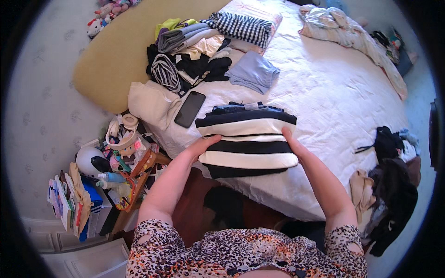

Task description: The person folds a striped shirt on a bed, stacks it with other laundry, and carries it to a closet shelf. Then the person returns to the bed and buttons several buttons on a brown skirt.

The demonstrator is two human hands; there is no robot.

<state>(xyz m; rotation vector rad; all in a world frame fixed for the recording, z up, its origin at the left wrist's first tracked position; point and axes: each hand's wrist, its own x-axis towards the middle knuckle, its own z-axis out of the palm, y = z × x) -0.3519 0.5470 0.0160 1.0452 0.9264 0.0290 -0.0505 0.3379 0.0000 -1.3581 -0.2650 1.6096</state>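
Observation:
Both my hands grip a stack of folded clothes (248,139) from its two sides, at the near edge of the bed. A black-and-white striped garment (250,159) lies on top, with dark blue fabric showing at the far side. My left hand (208,143) has its thumb over the stack's left edge, and my right hand (292,142) has its thumb over the right edge. The other fingers are hidden beneath or behind the fabric. Just beyond the stack, to the left, a black smartphone (190,109) rests on the sheet beside a cream folded cloth (153,103).
Farther back lie folded light-blue garment (253,72), a heap of clothes (194,62) and a checked black-and-white cloth (243,28). A crowded wooden nightstand (139,180) with headphones (121,133) stands left. Dark clothes (393,187) hang at the bed's right edge.

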